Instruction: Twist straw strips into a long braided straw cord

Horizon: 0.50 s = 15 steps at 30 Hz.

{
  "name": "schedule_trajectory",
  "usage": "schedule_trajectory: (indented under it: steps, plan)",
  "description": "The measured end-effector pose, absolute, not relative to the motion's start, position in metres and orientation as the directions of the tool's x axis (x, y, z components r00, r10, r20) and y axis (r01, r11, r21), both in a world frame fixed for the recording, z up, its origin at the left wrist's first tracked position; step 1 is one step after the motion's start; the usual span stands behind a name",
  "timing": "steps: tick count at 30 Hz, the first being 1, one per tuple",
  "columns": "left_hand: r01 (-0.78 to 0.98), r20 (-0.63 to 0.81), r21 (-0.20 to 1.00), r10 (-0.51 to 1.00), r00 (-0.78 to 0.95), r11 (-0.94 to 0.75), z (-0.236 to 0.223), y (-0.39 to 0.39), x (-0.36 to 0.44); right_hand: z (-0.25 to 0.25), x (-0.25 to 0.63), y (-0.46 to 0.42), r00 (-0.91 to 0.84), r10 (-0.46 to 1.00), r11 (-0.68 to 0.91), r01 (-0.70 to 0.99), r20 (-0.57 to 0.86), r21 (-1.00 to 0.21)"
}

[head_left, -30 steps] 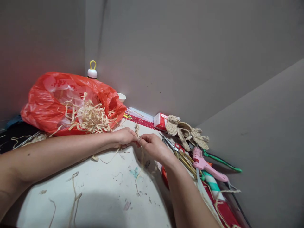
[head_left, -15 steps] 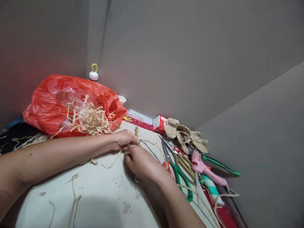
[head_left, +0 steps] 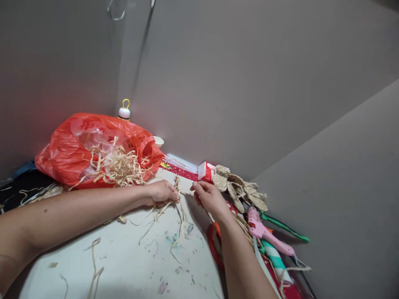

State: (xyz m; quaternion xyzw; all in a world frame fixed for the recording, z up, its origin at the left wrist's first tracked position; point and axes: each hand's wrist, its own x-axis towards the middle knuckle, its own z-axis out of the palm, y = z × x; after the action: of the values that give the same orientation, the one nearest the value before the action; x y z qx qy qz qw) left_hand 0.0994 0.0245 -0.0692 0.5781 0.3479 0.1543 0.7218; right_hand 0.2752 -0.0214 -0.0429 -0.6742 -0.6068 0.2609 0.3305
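Fibre strands [head_left: 177, 183] (in left hand [head_left: 162, 192])

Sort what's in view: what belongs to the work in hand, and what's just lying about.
In the work:
straw piece, pinched in the left hand
straw strands hanging from it
loose straw at the mouth of the red bag, likely the supply

Apparently just lying about, untouched:
pink glue gun
white cup
red-and-white box

One head-worn camera, above and behind the bare left hand [head_left: 162, 193] and right hand [head_left: 210, 199], faces forward and down at middle range over a white, paint-specked tabletop [head_left: 124, 259] toward smooth grey walls [head_left: 249, 83].
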Motion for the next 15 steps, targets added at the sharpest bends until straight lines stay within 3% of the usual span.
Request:
schedule_trajectory:
  steps: [4,8,15]
  plan:
    - [0.212,-0.322,0.946,0.641,0.697,0.245,-0.068,0.024,0.1,-0.064,0.267,-0.016,0.027,1.0,-0.019,0.702,0.0,-0.711]
    - [0.241,-0.322,0.947,0.66,0.679,0.214,-0.066,0.022,0.1,-0.071,0.256,-0.014,-0.006,0.995,0.066,0.769,0.096,-0.636]
    - [0.222,-0.351,0.935,0.64,0.683,0.276,-0.066,0.024,0.102,-0.073,0.262,-0.009,0.1,0.971,0.046,0.816,0.218,-0.576]
